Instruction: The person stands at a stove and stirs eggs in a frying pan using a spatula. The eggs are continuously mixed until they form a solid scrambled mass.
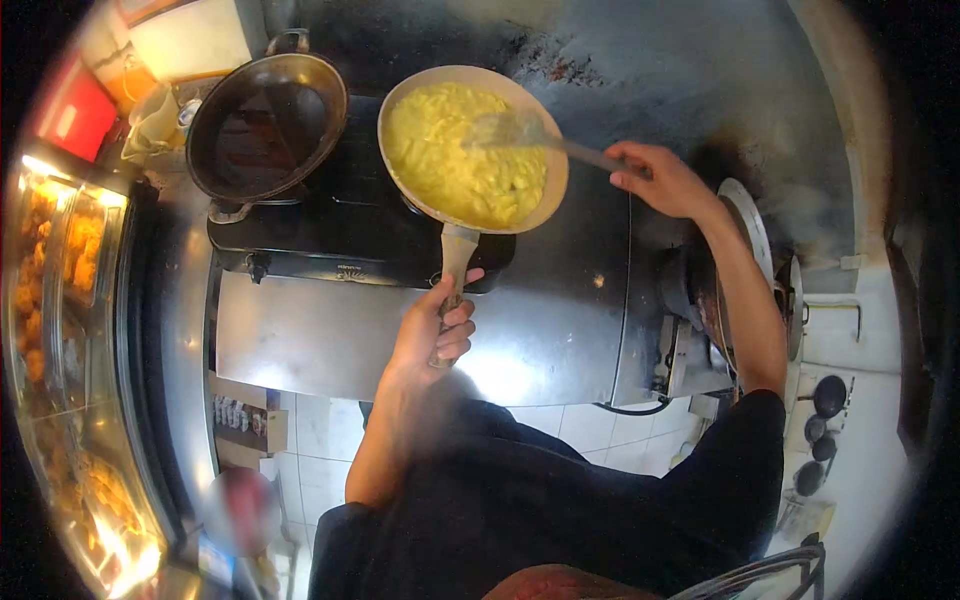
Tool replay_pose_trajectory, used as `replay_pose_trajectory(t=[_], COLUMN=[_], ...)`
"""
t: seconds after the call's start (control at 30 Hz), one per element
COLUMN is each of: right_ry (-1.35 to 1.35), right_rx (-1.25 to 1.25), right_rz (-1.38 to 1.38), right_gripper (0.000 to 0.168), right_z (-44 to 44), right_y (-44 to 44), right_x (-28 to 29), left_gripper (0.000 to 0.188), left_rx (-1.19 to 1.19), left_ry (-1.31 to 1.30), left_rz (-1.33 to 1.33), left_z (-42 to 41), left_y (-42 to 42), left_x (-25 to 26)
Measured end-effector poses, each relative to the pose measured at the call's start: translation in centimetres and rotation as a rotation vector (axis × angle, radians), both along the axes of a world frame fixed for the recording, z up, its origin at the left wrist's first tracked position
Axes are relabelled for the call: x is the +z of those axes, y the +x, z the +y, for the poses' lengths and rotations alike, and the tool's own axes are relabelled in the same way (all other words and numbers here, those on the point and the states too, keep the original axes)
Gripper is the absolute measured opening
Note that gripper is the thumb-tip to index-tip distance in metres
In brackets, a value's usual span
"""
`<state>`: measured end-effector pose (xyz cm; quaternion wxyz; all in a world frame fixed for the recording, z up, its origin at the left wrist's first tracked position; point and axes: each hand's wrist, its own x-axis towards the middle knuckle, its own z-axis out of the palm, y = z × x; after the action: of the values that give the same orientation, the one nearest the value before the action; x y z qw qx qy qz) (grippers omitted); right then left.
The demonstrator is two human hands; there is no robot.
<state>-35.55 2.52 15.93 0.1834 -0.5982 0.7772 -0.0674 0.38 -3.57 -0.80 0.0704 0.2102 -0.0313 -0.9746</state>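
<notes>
A light-coloured frying pan (pixel 553 180) sits over the right side of a black tabletop gas stove (pixel 337 225). Soft yellow scrambled egg (pixel 450 157) covers most of its base. My left hand (pixel 439 326) grips the pan's handle, which points towards my body. In my right hand (pixel 660 176) is the shaft of a spatula (pixel 581 152); its head reaches into the egg from the right and looks blurred by motion or steam.
Left of the frying pan, a dark two-handled wok (pixel 266 127) holding dark liquid rests on the stove. A lit glass display case (pixel 75 337) with fried food lines the far left. Large metal pots or lids (pixel 746 225) stand near my right forearm. A steel counter (pixel 337 330) runs before me.
</notes>
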Motion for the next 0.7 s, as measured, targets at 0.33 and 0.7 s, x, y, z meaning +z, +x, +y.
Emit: replay_pose_trajectory(t=[0.33, 0.7], right_ry=[-0.113, 0.417], right_rx=[0.284, 0.308], right_rz=[0.593, 0.673], right_gripper=[0.037, 0.025], right_z=[-10.0, -11.4], right_y=[-2.4, -1.9], right_x=[-3.9, -1.1], left_gripper=[0.046, 0.058], left_rx=[-0.136, -0.083], left_ry=[-0.121, 0.122], left_rz=[-0.137, -0.042], left_z=[-2.5, -5.9], left_y=[1.2, 3.9], left_x=[1.5, 0.5])
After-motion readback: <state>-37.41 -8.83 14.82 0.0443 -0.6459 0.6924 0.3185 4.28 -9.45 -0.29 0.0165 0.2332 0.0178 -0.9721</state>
